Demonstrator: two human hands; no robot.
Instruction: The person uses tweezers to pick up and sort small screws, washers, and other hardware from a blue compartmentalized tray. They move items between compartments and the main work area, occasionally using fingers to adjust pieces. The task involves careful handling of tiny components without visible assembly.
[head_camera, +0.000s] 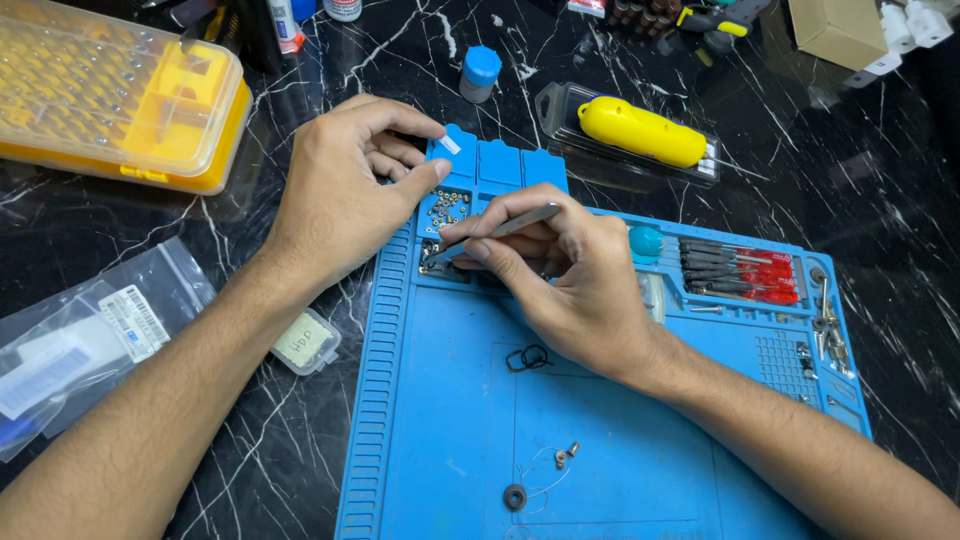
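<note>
The right hand (580, 290) pinches tweezers (500, 228) shut, tips in the screw tray (445, 205) at the mat's (440, 400) top-left corner; the left hand (345, 190) steadies it, fingers curled. A slip could scatter screws.

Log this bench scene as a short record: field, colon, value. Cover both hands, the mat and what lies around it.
Surface: black marble-pattern table
Mat: blue work mat with small compartments along its top edge
Right hand: right hand holds metal tweezers, tips down in a compartment
Left hand: left hand pinches a small white piece above the compartment of small screws
On mat: black ring, red-handled screwdrivers
Left of mat: yellow bit case, clear plastic bags
Behind mat: yellow tool in black tray
</note>
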